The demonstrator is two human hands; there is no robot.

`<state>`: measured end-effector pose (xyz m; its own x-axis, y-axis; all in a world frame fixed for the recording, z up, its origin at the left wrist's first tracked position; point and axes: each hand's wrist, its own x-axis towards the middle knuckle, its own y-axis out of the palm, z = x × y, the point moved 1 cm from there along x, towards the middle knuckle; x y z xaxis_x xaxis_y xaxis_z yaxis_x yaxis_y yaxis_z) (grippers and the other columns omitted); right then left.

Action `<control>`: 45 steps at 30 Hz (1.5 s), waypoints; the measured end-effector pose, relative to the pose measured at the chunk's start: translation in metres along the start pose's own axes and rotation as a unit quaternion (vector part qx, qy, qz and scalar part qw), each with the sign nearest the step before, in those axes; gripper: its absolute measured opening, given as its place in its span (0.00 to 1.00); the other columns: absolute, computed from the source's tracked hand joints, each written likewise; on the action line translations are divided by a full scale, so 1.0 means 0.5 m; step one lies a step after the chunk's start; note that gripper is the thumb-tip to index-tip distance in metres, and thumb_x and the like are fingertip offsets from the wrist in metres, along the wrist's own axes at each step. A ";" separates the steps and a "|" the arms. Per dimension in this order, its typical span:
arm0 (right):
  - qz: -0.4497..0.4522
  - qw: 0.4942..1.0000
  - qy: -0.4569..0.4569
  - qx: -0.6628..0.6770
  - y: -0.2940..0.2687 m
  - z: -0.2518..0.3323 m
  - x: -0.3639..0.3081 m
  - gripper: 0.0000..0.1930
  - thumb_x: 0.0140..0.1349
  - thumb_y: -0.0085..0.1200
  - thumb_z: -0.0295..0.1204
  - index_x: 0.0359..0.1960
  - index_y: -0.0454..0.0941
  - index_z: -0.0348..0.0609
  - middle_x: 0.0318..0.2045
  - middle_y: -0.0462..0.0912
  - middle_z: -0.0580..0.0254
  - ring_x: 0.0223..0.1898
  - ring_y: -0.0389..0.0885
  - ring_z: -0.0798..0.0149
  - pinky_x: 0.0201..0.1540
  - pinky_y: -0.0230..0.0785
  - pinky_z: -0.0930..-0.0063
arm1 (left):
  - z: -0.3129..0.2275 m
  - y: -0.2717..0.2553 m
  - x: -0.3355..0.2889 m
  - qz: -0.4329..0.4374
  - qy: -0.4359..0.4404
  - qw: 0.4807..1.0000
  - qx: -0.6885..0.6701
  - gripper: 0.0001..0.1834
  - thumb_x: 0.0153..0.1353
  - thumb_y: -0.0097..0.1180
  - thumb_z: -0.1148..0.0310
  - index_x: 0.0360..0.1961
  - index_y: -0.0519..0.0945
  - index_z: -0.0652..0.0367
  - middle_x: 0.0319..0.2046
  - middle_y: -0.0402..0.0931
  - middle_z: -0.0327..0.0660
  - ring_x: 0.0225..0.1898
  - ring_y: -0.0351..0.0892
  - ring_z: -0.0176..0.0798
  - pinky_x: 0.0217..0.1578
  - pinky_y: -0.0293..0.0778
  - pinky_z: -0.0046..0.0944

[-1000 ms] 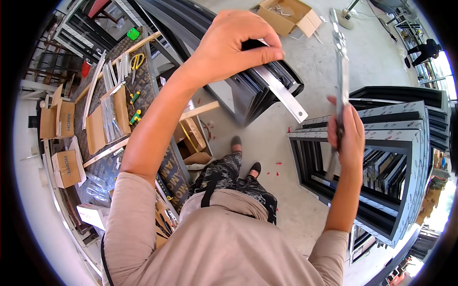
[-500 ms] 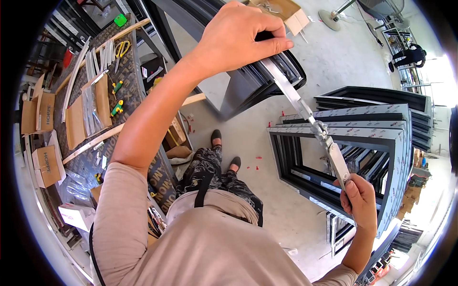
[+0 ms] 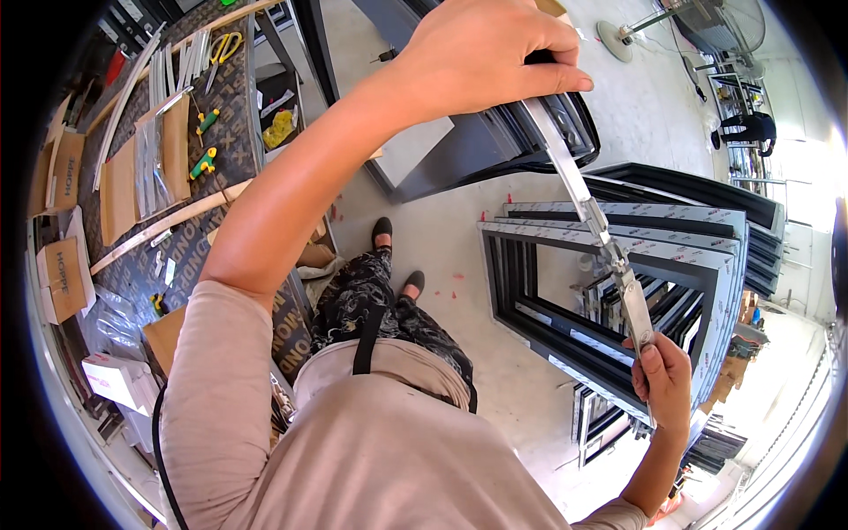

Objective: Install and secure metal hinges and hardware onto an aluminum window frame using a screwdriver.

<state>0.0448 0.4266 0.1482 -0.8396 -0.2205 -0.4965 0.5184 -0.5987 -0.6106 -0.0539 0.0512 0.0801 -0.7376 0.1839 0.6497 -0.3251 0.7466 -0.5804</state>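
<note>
A long, jointed silver metal hinge arm (image 3: pixel 570 168) slants between my two hands. My left hand (image 3: pixel 486 57), high in the view, is closed at its upper end, thumb against the curled fingers. What exactly lies under those fingers is hidden. Lower right, my right hand (image 3: pixel 664 375) pinches the arm's other end between thumb and fingers, below a row of small joints and brackets. Behind and just below my left hand stands a dark grey window frame (image 3: pixel 468 155) with a rounded black edge. Whether the hinge arm is fastened to it I cannot tell.
On the left a workbench (image 3: pixel 234 106) bears yellow scissors (image 3: pixel 223 53), green-handled screwdrivers (image 3: pixel 203 163), metal strips and cardboard boxes (image 3: pixel 64 278). To the right lean several stacked window frames (image 3: pixel 618 230). A standing fan (image 3: pixel 616 40) is farther off; a person in dark clothes (image 3: pixel 746 132) is beyond.
Both hands still hold the hinge arm. My left hand and the dark frame have shifted right in the view, while the bench and floor things have slid left.
</note>
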 end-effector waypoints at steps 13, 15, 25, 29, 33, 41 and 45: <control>0.023 0.999 0.017 0.019 0.014 0.016 0.002 0.26 0.70 0.48 0.50 0.39 0.77 0.33 0.12 0.67 0.73 0.11 0.61 0.82 0.14 0.52 0.87 | 0.005 -0.010 -0.006 -0.052 0.045 0.990 0.126 0.18 0.61 0.57 0.54 0.23 0.80 0.57 0.22 0.73 0.41 0.37 0.76 0.45 0.47 0.62 0.52; 0.024 0.999 0.019 0.031 0.034 0.052 0.024 0.24 0.70 0.48 0.47 0.39 0.79 0.32 0.13 0.67 0.74 0.13 0.60 0.83 0.15 0.50 0.87 | -0.002 -0.006 -0.012 -0.073 0.029 0.987 0.139 0.19 0.62 0.55 0.53 0.23 0.81 0.57 0.23 0.73 0.40 0.39 0.75 0.44 0.51 0.60 0.54; 0.042 0.998 -0.013 0.042 0.083 0.113 0.109 0.21 0.72 0.46 0.44 0.39 0.78 0.35 0.13 0.66 0.73 0.13 0.59 0.82 0.15 0.49 0.86 | -0.007 0.000 -0.014 -0.068 -0.002 0.991 0.117 0.23 0.67 0.48 0.55 0.21 0.81 0.59 0.21 0.74 0.45 0.35 0.76 0.47 0.60 0.57 0.51; 0.053 0.997 -0.034 0.034 0.104 0.145 0.142 0.21 0.73 0.44 0.44 0.39 0.78 0.35 0.13 0.65 0.73 0.12 0.58 0.81 0.15 0.49 0.85 | 0.000 0.003 -0.017 -0.087 0.013 0.983 0.158 0.23 0.66 0.48 0.55 0.20 0.80 0.60 0.20 0.74 0.45 0.33 0.75 0.47 0.59 0.59 0.51; 0.065 0.997 -0.033 0.019 0.115 0.164 0.163 0.23 0.74 0.41 0.45 0.40 0.75 0.33 0.13 0.64 0.72 0.12 0.58 0.82 0.14 0.50 0.86 | 0.000 0.009 -0.013 -0.087 -0.002 0.989 0.120 0.25 0.67 0.48 0.55 0.18 0.80 0.61 0.19 0.73 0.47 0.32 0.75 0.48 0.58 0.60 0.51; 0.067 0.997 -0.005 0.048 0.144 0.243 0.210 0.24 0.72 0.44 0.47 0.36 0.76 0.33 0.15 0.67 0.71 0.12 0.61 0.80 0.14 0.53 0.85 | 0.006 -0.003 -0.013 -0.116 -0.038 0.990 0.065 0.28 0.68 0.47 0.55 0.15 0.78 0.63 0.17 0.72 0.50 0.30 0.75 0.54 0.54 0.64 0.50; 0.088 0.994 0.003 0.068 0.133 0.232 0.207 0.25 0.72 0.42 0.49 0.38 0.75 0.33 0.17 0.70 0.68 0.15 0.66 0.77 0.16 0.58 0.83 | 0.001 0.000 -0.014 -0.125 -0.013 0.987 0.096 0.29 0.68 0.47 0.55 0.14 0.78 0.63 0.16 0.72 0.51 0.29 0.75 0.53 0.52 0.65 0.49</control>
<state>-0.0262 0.2746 0.1276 -0.7362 -0.3268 -0.5926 0.6304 -0.6496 -0.4250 -0.0489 0.0499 0.0752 -0.6341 -0.0084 0.7732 -0.6027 0.6318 -0.4874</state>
